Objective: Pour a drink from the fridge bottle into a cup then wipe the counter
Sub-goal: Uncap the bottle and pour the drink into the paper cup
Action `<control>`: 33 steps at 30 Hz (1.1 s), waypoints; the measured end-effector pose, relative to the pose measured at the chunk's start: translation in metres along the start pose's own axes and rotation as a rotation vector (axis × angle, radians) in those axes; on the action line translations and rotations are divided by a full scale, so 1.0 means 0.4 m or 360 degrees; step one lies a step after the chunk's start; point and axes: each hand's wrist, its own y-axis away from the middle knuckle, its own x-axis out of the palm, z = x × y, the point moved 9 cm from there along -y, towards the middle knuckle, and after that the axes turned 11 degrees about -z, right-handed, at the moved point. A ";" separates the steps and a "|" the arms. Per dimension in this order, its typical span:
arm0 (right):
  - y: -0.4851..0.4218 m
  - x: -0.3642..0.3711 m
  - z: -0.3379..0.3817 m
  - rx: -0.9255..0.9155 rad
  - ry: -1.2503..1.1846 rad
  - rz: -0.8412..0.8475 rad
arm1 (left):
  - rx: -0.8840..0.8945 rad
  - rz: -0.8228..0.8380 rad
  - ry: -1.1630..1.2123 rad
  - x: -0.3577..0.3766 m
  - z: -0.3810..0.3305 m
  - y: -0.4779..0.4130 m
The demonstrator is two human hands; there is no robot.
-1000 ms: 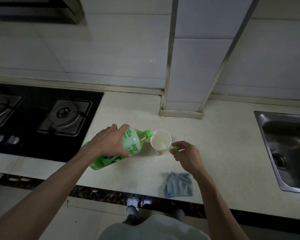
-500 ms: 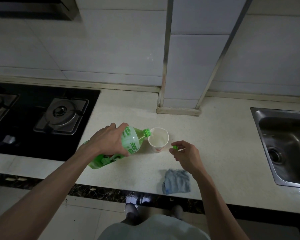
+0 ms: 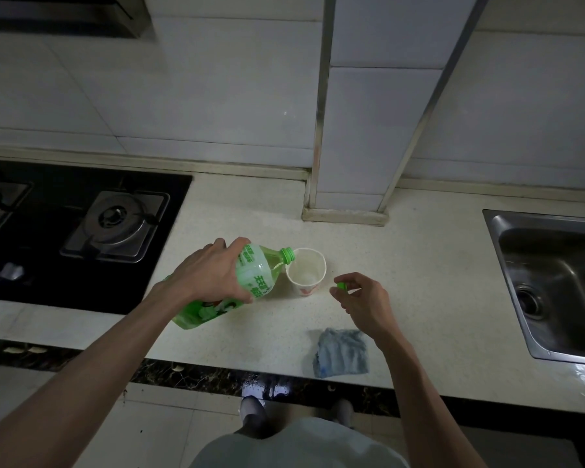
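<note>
Left of the cup [image 3: 304,290]: bottle [image 3: 257,276], green plastic, uncapped, lay tilted with its mouth at the cup's left rim. Its tilt had barely altered over the last second, so the pour was judged to be still in hand and the wipe not yet begun.
- Left hand [image 3: 210,275]: grip was wrapped round the bottle's upper body from above.
- Right hand [image 3: 365,298]: hung just right of the cup, its grip pinching the green cap [image 3: 341,286]; it had drifted slightly away from the cup.
- Cup: white paper, stood upright on the worktop [image 3: 419,282]; fill level could not be told.

Surroundings:
- Tiled wall [image 3: 217,96] with a boxed pillar [image 3: 368,130], behind the cup.
- Worktop: pale, speckled; no spill could be made out near the cup.
- Gas hob [image 3: 65,265]: black, well left of the cup.
- Steel sink [image 3: 497,238]: well right of the cup.
- Grey-blue cloth [image 3: 340,352]: crumpled, lay near the cup on its front-right side, by the worktop's edge.
</note>
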 end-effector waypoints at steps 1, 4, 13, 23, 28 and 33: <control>-0.001 -0.003 0.007 -0.0011 0.0002 -0.0011 | 0.0004 -0.0025 0.0038 -0.005 -0.003 0.001; -0.004 -0.014 0.043 -0.0069 -0.0012 -0.0040 | 0.0035 -0.0115 0.0220 -0.022 -0.019 0.006; 0.023 -0.059 0.231 -0.0233 -0.0509 -0.0008 | 0.0155 -0.0265 0.0649 -0.042 -0.071 0.042; 0.059 -0.057 0.334 -0.0447 -0.0595 0.0099 | 0.0166 -0.0271 0.0839 -0.030 -0.086 0.067; 0.069 -0.074 0.396 -0.0746 -0.0308 0.0193 | 0.0168 -0.0201 0.1018 -0.051 -0.081 0.074; 0.094 -0.071 0.465 -0.0948 -0.0284 0.0462 | 0.0169 -0.0018 0.1200 -0.087 -0.072 0.092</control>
